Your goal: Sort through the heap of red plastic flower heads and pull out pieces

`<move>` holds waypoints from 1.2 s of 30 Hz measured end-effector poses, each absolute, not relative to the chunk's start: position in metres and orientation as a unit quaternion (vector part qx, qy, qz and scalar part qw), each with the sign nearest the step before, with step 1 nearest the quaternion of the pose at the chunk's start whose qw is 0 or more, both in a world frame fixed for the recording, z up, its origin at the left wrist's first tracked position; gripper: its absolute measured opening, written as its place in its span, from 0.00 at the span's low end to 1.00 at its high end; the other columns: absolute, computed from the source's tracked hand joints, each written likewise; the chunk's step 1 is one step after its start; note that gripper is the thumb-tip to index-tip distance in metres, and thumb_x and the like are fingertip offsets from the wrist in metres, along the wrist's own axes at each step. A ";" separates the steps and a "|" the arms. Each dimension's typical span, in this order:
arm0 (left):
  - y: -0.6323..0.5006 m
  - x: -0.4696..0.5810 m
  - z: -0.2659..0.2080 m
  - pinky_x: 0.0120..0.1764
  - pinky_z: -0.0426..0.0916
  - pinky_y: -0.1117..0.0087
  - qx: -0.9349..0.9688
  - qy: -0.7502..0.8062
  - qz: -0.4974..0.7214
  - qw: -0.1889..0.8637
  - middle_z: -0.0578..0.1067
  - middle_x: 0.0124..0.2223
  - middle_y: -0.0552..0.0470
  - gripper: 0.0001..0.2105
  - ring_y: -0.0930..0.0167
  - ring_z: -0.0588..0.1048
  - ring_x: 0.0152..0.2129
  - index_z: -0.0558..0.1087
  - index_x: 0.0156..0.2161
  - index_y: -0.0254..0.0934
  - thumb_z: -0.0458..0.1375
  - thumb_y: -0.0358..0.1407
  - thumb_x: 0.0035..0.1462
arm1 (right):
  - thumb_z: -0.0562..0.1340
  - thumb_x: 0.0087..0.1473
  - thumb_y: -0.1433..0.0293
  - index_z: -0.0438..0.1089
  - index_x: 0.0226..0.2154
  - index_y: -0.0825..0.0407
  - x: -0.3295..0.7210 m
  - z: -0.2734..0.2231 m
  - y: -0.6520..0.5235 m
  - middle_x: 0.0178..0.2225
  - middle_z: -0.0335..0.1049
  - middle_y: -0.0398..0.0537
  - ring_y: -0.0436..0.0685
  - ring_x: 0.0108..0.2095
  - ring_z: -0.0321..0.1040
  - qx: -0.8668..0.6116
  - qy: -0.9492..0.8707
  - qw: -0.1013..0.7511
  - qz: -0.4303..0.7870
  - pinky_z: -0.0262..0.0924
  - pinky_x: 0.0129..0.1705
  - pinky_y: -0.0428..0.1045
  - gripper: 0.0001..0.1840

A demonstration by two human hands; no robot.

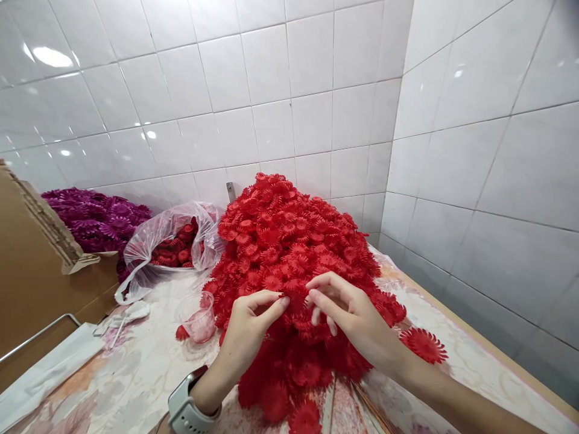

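Between my hands is a red artificial flower piece (298, 299), round with a fringed edge, hard to pick out from the red heap behind it. My left hand (256, 319) pinches its left edge between thumb and forefinger; a pale smartwatch (192, 401) is on that wrist. On the other side, the thumb and forefinger of my right hand (346, 304) close at its right edge, with the other fingers curled loosely below. The large heap of red flower pieces (275, 235) rises just behind and beneath both hands.
Left of the heap stand a small clear plastic cup (201, 319) and a clear plastic bag (136, 256) of dark red pieces. Purple flowers (94, 217) lie behind a cardboard box (40, 253). Thin sticks (368, 410) lie in front. Tiled walls (312, 66) border the table.
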State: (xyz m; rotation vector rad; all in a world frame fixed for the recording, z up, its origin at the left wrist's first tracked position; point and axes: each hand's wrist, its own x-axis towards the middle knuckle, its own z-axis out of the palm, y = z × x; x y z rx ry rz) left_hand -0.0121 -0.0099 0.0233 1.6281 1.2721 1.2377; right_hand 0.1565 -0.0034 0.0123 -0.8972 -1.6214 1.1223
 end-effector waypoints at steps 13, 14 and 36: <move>-0.015 -0.007 0.022 0.25 0.58 0.76 0.561 0.479 0.474 0.481 0.70 0.18 0.55 0.10 0.77 0.65 0.18 0.72 0.17 0.33 0.66 0.38 0.34 | 0.61 0.49 0.67 0.66 0.26 0.51 0.156 0.016 -0.007 0.26 0.67 0.41 0.49 0.26 0.61 -0.344 -0.790 0.414 0.294 0.56 0.26 0.44 0.05; -0.015 -0.007 0.021 0.25 0.58 0.76 0.556 0.473 0.476 0.491 0.70 0.18 0.56 0.10 0.77 0.65 0.18 0.72 0.17 0.33 0.66 0.37 0.33 | 0.60 0.50 0.67 0.67 0.26 0.51 0.156 0.016 -0.007 0.26 0.67 0.41 0.49 0.26 0.62 -0.334 -0.793 0.412 0.300 0.56 0.27 0.44 0.05; 0.002 -0.027 0.047 0.26 0.58 0.77 0.565 0.494 0.577 0.322 0.68 0.20 0.58 0.10 0.77 0.63 0.19 0.70 0.20 0.34 0.63 0.40 0.39 | 0.62 0.47 0.61 0.64 0.28 0.52 0.195 0.022 0.034 0.21 0.61 0.39 0.46 0.19 0.55 -0.368 -0.569 0.610 0.410 0.51 0.21 0.43 0.11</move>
